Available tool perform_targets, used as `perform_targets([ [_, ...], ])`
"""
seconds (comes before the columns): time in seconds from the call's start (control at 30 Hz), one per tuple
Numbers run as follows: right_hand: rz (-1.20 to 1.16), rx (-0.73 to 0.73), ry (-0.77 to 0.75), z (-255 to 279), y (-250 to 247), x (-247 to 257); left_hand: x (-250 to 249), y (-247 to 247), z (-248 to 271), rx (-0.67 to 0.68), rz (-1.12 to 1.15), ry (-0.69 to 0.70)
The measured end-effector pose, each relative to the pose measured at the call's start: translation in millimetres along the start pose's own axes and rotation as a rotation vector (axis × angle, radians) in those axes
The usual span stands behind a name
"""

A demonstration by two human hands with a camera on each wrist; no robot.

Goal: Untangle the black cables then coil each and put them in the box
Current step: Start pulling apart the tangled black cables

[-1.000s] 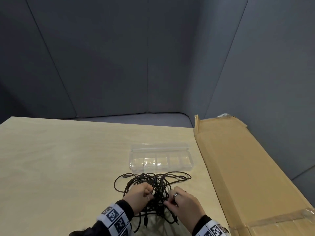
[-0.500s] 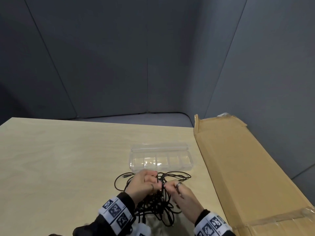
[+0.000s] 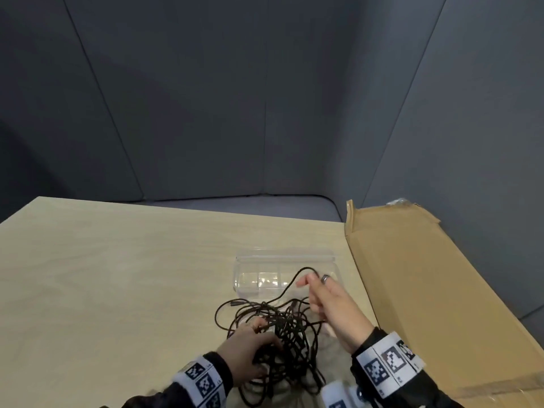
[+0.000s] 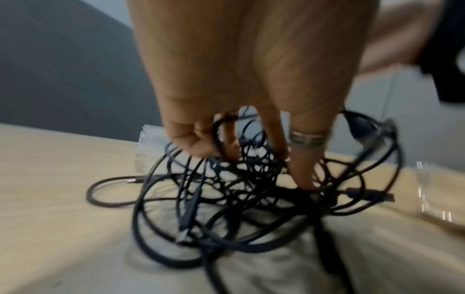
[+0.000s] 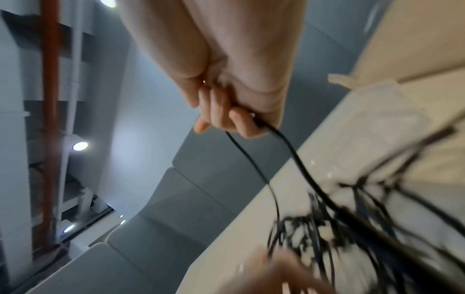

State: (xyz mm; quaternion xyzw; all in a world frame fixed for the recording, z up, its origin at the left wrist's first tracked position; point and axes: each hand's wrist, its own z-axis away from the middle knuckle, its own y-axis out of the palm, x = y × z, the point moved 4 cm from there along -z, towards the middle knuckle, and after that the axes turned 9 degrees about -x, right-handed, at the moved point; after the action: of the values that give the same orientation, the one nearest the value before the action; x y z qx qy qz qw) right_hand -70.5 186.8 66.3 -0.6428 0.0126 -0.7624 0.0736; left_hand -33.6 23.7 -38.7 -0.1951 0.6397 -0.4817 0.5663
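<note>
While right hand [image 3: 332, 304] pinches cable [image 3: 290, 285] — tangle [image 3: 279, 334] below

The tangled black cables [image 3: 279, 328] cross so densely that I cannot tell how many there are, and their lowest loops are cut by the bottom edge of the head view. The left hand [image 3: 245, 353] has its fingertips buried inside the tangle. The right hand [image 3: 332, 307] covers the right end of the clear plastic compartment box [image 3: 259, 278]. In the right wrist view the tangle is smeared by motion blur. The flat brown cardboard sheet [image 3: 426, 290] runs out of the frame.
</note>
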Motion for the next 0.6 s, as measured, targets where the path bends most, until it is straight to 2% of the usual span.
perform_targets([
  [0.1,0.258,-0.216,-0.264,-5.5,-29.7,34.0,7.2,-4.9,-2.6,-0.116,-0.026,0.067],
  [0.2,0.461,-0.331,-0.345,-6.7,-61.3,46.7,16.8,-14.1,-1.6,-0.238,0.048,0.157],
  [0.27,0.514,-0.331,-0.340,-6.7,-75.5,46.9,22.2,-24.7,3.7,-0.347,0.269,0.059],
  [0.33,0.536,-0.314,-0.328,-8.3,-83.0,39.9,27.4,-29.3,4.3,-0.415,0.488,-0.129],
  [0.43,0.586,-0.281,-0.241,-11.5,-87.4,18.9,28.9,-19.1,-6.0,-0.344,0.538,-0.344],
  [0.53,0.731,-0.152,-0.070,-16.3,-93.6,-8.4,29.5,2.2,-20.5,-0.147,0.358,-0.405],
  [0.6,0.928,-0.004,0.016,-18.0,-95.0,-26.0,28.5,9.3,-25.3,-0.124,0.292,-0.427],
])
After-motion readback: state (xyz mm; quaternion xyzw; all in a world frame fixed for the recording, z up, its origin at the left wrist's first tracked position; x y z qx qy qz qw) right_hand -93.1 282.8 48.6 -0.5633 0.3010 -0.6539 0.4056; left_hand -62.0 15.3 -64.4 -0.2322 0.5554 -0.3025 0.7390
